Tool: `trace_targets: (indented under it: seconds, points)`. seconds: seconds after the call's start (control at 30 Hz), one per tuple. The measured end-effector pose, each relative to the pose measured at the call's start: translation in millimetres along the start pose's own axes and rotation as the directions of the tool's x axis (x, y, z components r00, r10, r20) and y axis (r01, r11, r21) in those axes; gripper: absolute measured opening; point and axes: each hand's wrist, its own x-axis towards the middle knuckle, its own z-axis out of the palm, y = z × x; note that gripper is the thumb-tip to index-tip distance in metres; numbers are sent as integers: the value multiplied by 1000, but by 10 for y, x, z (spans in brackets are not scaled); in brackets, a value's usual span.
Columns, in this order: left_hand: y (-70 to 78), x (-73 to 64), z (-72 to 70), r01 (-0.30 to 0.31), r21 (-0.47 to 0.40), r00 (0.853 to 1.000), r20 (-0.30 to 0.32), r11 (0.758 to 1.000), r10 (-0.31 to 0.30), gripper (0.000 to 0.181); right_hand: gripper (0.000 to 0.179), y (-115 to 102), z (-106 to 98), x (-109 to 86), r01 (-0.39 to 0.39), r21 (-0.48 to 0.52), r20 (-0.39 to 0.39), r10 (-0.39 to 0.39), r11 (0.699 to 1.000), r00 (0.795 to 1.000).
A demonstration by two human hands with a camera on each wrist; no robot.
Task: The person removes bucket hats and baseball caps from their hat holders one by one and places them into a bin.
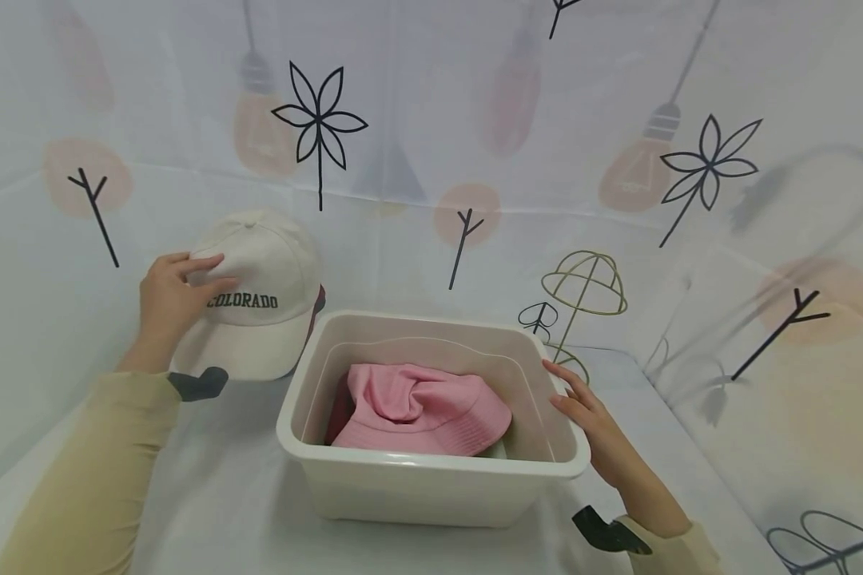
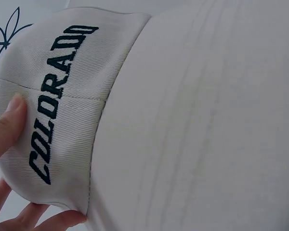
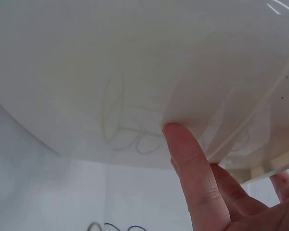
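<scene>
- Okay, left hand grips the off-white cap: thumb on the front panel, other fingers along the crown's side, fabric pinched between.
- Cap faces the head camera, crown up; most of it is right of those fingers.
- Dark COLORADO lettering just below the left fingertips; brim lower still, above the white surface. Can't tell if they touch.
- Dark red edge of the cap, right of the left fingers, near the bin.
- Right hand grips the white bin by its right-hand rim: two digits over the edge, a straight one against the wall in the right wrist view, others partly hidden. Can't tell how firmly.
- Bin upright on the surface, between the hands, mostly left of the right fingers.
- Pink bucket hat inside bin, left of the right fingers, lower than the left ones; crown dented.
- Dark red item left of the pink hat, pale item under its right side; both too covered to name.
- Beige sleeves behind both hands, dark bands at the cuffs.
- Printed backdrop beyond the fingers; gold umbrella drawing just above the right ones.
</scene>
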Motion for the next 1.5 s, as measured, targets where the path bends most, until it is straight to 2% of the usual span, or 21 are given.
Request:
trace_targets:
  seconds: [0.2, 0.3, 0.53, 0.63, 0.97, 1.23, 1.4, 1.5]
  points:
    - [37, -19, 39, 9, -10, 995, -104, 1000, -10, 41, 53, 3, 11, -9, -2, 2, 5, 2, 1000, 1000]
    - [71, -25, 43, 31, -23, 990, -139, 999, -34, 37, 53, 7, 13, -10, 0, -3, 6, 0, 1000, 1000]
    - [181, -3, 30, 130, -70, 979, -150, 989, -139, 38, 53, 1, 2, -14, 6, -18, 5, -6, 1000, 1000]
    - [230, 7, 16, 148, -95, 973, -162, 984, -162, 39, 53, 0, -3, -12, 6, -20, 5, -6, 1000, 1000]
    - [391, 45, -68, 70, -140, 964, -244, 988, -103, 37, 53, 2, -20, -4, 20, -4, 11, -20, 1000, 1000]
    - [464, 34, -140, -18, -151, 937, -347, 988, -36, 36, 53, 4, -23, -16, 22, -18, 15, -22, 1000, 1000]
    - [566, 35, -221, -36, -154, 920, -391, 987, -28, 36, 53, 7, -20, -17, 22, -14, 15, -22, 1000, 1000]
    - [632, 32, -262, -42, -164, 918, -395, 986, -26, 37, 53, 13, -16, -15, 22, -10, 15, -21, 1000, 1000]
